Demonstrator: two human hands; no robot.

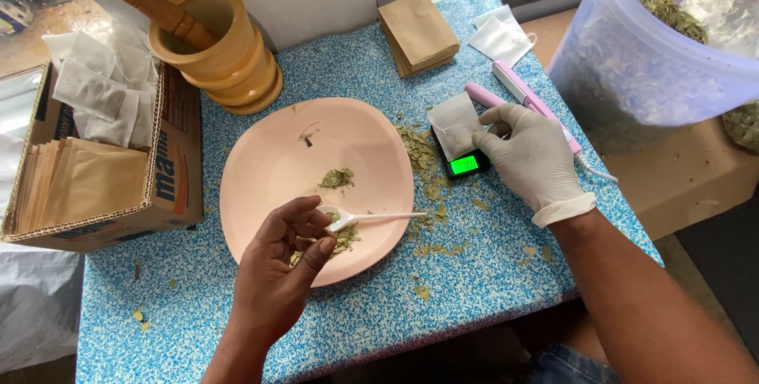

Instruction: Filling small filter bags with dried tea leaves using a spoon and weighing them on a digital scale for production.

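Note:
My bare left hand (285, 261) holds a small white plastic spoon (371, 217) over the pink plate (261, 186), its bowl among crushed dried leaves (341, 238) near the plate's front. A second small heap of leaves (337, 177) lies mid-plate. My right hand (531, 155), in a white glove, pinches the edge of a white filter tea bag (455, 124) that rests on a small black pocket scale (466, 164) with a lit green display, just right of the plate.
A wooden mortar and pestle (225, 48) stands behind the plate. A cardboard box (170, 186) at left holds tea bags and brown envelopes. More brown envelopes (417, 32), spare white bags (500, 36), a pink sealer tool (526, 95) and a translucent leaf-filled bucket (648, 60) sit at right.

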